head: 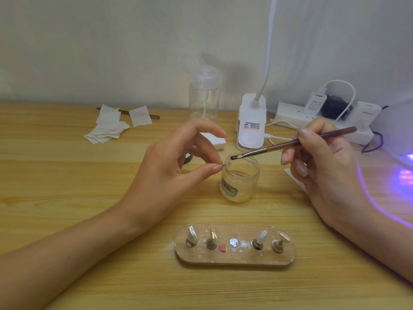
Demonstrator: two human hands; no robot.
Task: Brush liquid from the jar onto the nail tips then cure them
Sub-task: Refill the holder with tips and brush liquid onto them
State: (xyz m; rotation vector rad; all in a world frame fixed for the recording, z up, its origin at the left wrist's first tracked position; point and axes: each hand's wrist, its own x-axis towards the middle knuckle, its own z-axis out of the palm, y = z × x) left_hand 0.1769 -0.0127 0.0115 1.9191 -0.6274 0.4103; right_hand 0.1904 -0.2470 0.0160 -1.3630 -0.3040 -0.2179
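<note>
My left hand (176, 166) pinches a small pale nail tip (226, 164) between thumb and forefinger, right at the rim of the open clear jar (240, 182). My right hand (321, 162) grips a brown-handled brush (290, 144); its bristles sit just above the jar's mouth, almost touching the held tip. Near the front edge lies an oval wooden holder (234, 257) with several nail tips standing on small pegs.
A curing lamp (400, 135) glows purple at the far right. Behind the jar stand a white clip lamp base (251, 124), a clear pump bottle (203, 95), a power strip (321, 121) with plugs, and cut wipes (111, 125) over a second brush.
</note>
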